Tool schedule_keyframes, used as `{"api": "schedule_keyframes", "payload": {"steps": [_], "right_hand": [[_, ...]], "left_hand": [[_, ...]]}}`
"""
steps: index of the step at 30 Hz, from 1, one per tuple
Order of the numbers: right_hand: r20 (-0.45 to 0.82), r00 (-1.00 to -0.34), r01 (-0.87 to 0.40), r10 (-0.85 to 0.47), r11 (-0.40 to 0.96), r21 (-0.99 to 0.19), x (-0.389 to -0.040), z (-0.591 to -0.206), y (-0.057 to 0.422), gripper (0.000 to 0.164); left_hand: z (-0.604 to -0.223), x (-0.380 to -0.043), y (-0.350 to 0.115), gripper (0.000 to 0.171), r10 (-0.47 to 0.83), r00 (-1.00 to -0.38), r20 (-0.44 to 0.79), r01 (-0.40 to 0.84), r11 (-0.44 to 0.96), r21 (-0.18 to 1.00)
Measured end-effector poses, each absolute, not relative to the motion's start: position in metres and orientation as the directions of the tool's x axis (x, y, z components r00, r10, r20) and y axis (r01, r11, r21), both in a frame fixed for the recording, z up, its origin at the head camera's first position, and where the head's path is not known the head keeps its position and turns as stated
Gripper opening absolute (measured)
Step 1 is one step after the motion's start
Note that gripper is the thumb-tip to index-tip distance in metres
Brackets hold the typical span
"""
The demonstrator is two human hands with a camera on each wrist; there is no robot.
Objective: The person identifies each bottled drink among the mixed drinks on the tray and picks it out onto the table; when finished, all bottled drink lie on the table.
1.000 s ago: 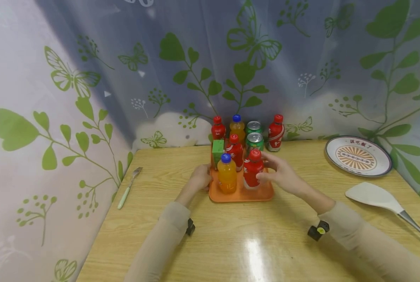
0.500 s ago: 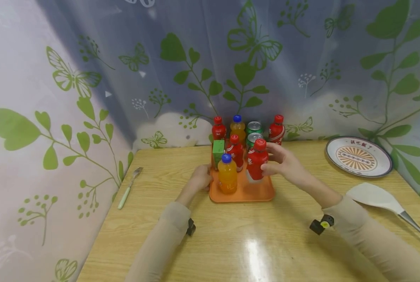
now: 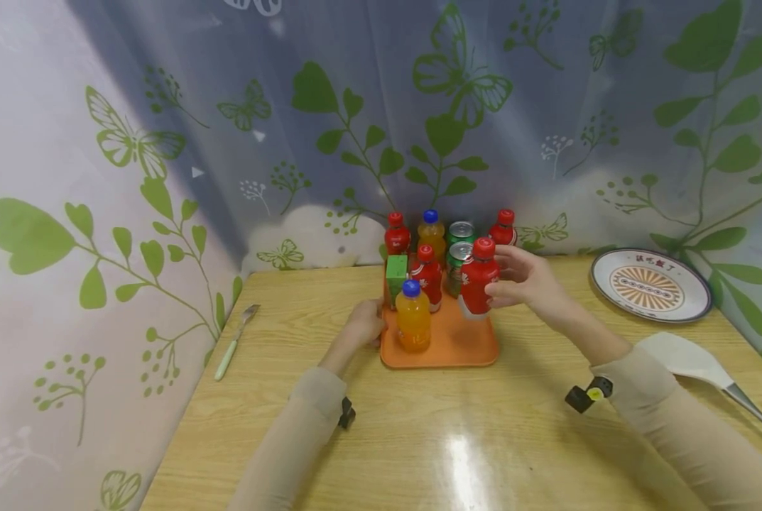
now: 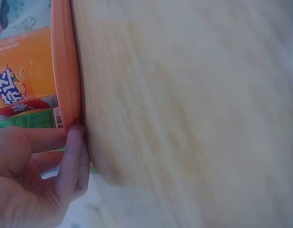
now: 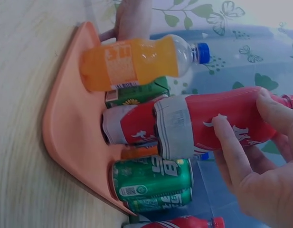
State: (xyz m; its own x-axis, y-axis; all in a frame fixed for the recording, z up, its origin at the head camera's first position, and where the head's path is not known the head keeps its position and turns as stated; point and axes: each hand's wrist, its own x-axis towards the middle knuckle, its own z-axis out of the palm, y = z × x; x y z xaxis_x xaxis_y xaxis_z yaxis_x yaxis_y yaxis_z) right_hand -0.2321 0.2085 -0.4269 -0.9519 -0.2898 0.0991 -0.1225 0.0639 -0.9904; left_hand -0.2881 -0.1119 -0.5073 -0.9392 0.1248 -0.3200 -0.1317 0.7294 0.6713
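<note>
My left hand pinches the left rim of an orange tray, thumb and fingers meeting at its edge in the left wrist view. With curled fingers, my right hand holds a red drink bottle; its white-banded base is raised above the tray's right side. On the tray, a bottle of orange soda with a blue cap stands at front left. Behind it are a green drink carton, another red bottle and a green can.
At the back stand a red bottle, an orange soda bottle, a second can and a red bottle right of the tray. A fork lies left; a plate and white spatula are right.
The right hand has lifted the red bottle off the tray's front right and moved it up and to the right. The left hand has stayed at the tray's rim.
</note>
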Motion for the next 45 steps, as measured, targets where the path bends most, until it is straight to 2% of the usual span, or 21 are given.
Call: {"api": "schedule_keyframes", "payload": {"steps": [11, 23, 36, 45], "right_hand": [[0.068, -0.970, -0.088, -0.233, 0.077, -0.993, -0.241, -0.422, 0.222, 0.075], [0.053, -0.984, -0.066, -0.172, 0.070, -0.995, -0.254, -0.417, 0.240, 0.070], [0.035, -0.997, -0.045, -0.071, 0.147, -0.988, -0.276, -0.426, 0.271, 0.078], [0.030, -1.000, -0.028, 0.010, 0.127, -0.991, -0.290, -0.430, 0.287, 0.081]], "left_hand": [[-0.506, -0.287, -0.112, 0.069, 0.126, -0.944, -0.305, -0.118, 0.734, 0.669], [-0.506, -0.286, -0.112, 0.070, 0.125, -0.945, -0.301, -0.122, 0.722, 0.681], [-0.509, -0.288, -0.114, 0.069, 0.144, -0.949, -0.280, -0.090, 0.727, 0.680], [-0.510, -0.289, -0.112, 0.069, 0.142, -0.948, -0.283, -0.091, 0.734, 0.673]]}}
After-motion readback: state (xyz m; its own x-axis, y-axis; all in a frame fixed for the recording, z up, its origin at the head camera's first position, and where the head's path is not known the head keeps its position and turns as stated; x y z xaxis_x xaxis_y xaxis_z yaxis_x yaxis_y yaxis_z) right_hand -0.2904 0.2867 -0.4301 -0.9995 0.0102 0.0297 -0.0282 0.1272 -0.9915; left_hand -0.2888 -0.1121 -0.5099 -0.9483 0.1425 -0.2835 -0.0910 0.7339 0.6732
